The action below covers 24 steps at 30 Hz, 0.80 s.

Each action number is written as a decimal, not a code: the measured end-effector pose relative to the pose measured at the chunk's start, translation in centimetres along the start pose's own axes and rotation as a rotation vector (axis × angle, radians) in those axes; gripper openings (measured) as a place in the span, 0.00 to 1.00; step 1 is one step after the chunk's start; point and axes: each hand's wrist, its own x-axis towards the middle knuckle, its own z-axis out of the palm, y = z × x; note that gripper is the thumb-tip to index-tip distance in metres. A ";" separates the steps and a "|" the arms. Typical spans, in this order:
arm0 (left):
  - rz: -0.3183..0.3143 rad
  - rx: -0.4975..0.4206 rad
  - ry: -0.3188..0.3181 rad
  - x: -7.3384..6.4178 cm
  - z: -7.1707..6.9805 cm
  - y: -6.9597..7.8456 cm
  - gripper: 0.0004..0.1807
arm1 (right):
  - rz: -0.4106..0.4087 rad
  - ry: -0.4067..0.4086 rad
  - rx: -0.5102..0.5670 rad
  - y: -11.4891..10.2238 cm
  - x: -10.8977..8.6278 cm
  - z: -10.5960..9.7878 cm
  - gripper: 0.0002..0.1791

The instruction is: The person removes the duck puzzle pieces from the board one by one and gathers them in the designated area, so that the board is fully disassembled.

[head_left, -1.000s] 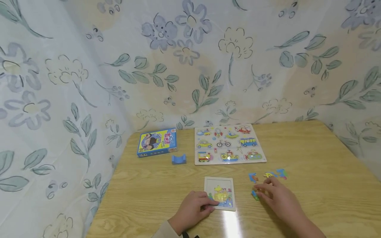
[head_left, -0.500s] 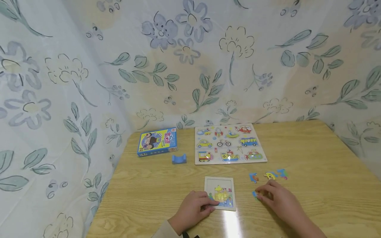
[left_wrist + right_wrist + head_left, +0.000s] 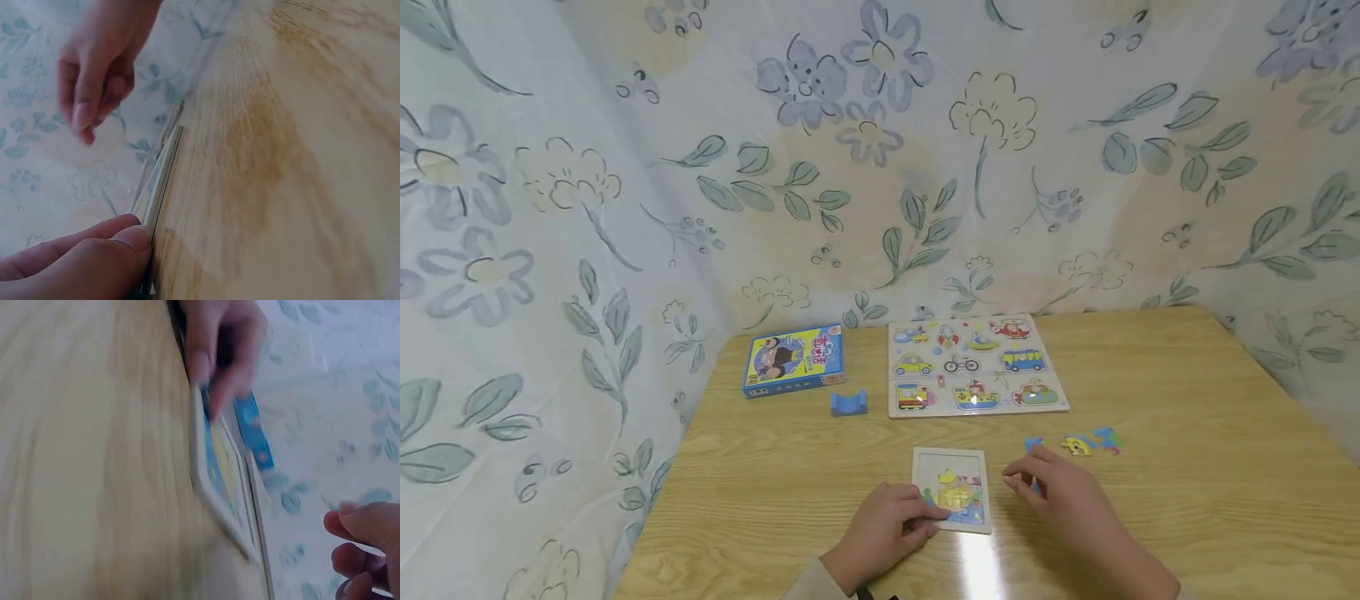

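Note:
My left hand (image 3: 883,529) holds the near left corner of a small jigsaw puzzle tray (image 3: 951,452), thumb at its edge and a finger on the pieces. Joined yellow, green and blue pieces (image 3: 953,498) fill its lower part. Right of the tray hovers my right hand (image 3: 1063,496), thumb and index fingertips close together; whether a piece is between them cannot be made out, even in the right wrist view. A blue piece (image 3: 1033,442) and a bit of blue show around that hand. A yellow piece (image 3: 1077,446) and a blue-green piece (image 3: 1107,439) lie beyond it.
A larger board with vehicle pictures (image 3: 962,364) lies at the back of the wooden table (image 3: 1187,392). Left of it are a blue and yellow box (image 3: 793,358) and a small blue curved block (image 3: 848,403). Flowered cloth (image 3: 700,125) hangs behind.
My right hand has moved left from the loose pieces toward the tray and now partly covers the nearest blue pieces. The left hand stays on the tray.

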 end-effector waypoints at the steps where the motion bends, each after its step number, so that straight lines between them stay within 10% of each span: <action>1: 0.000 0.004 -0.002 0.0 0.0 0.0 0.11 | -0.012 -0.035 0.038 -0.6 0.4 0.6 0.05; 8: 0.012 0.028 -0.007 -0.1 -0.2 -0.1 0.11 | 0.007 -0.258 0.140 -2.8 2.4 5.1 0.13; 24: -0.008 0.024 -0.027 0.3 -0.2 0.1 0.10 | -0.009 -0.260 0.020 -2.4 2.3 6.9 0.17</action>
